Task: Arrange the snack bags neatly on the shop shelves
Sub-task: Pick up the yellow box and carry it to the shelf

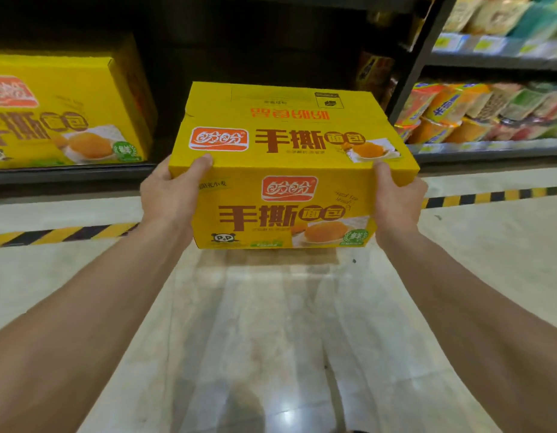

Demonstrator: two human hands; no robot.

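I hold a yellow cardboard box (286, 170) of bread snacks in the air above the floor, in front of a dark low shelf. My left hand (171, 192) grips its left side, thumb on the top edge. On the opposite side my right hand (396, 201) grips the box the same way. A second, matching yellow box (68, 110) stands on the low shelf at the left. Rows of colourful snack bags (483, 110) fill the shelves at the right.
The low black shelf (83, 175) has a dark gap behind the held box. A black upright post (418, 57) divides it from the right shelving. Yellow-black hazard tape (61, 234) runs along the pale tiled floor (271, 323).
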